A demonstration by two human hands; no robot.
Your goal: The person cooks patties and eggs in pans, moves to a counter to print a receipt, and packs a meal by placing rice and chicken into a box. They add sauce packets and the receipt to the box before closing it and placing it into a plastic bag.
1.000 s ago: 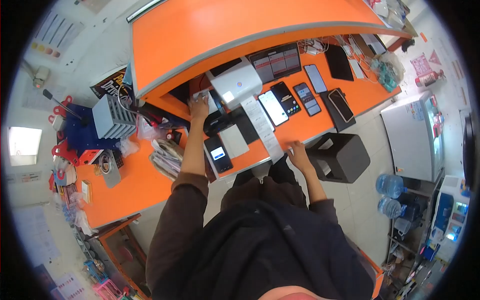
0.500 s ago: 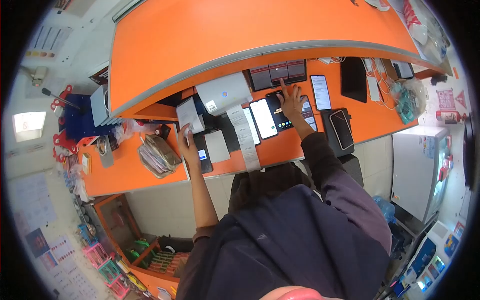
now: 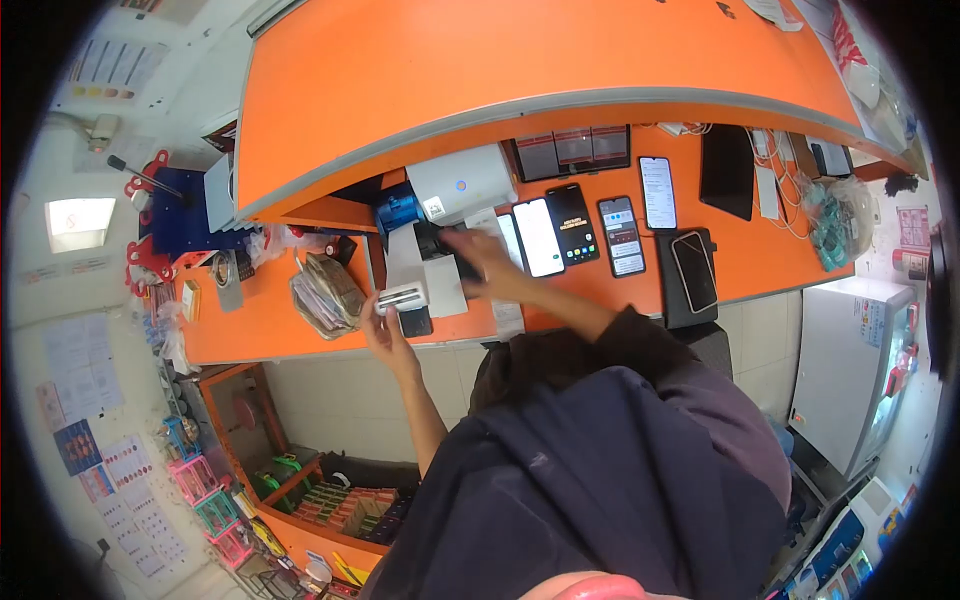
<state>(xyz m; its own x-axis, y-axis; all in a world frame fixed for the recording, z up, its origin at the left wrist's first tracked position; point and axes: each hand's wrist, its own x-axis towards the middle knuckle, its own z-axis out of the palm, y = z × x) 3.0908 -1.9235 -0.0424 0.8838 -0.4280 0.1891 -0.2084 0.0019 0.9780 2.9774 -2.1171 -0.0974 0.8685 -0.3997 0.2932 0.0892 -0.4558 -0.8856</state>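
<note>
My left hand (image 3: pixel 388 332) holds a small white box (image 3: pixel 402 297) with dark markings by its fingers and thumb, above the desk's front part. A dark phone (image 3: pixel 416 322) lies just beside it. My right hand (image 3: pixel 487 262) is blurred by motion over the white papers (image 3: pixel 446 284) and the long receipt strip, and its fingers cannot be made out. Behind it stands a white printer (image 3: pixel 462 184). To the right lie a phone with a white screen (image 3: pixel 539 238), a dark-screened phone (image 3: pixel 572 224) and another lit phone (image 3: pixel 623 237).
A tablet (image 3: pixel 572 152) leans at the desk's back under the orange shelf (image 3: pixel 540 60). A clear pouch of papers (image 3: pixel 328 292) lies at the left. Further right are a phone on a black case (image 3: pixel 694 270), a black device (image 3: pixel 727 172), cables and a plastic bag (image 3: pixel 835 225).
My right hand has left the tablet and moved left over the papers. My left hand has moved slightly down, with the white box now facing the camera. The view has shifted a little.
</note>
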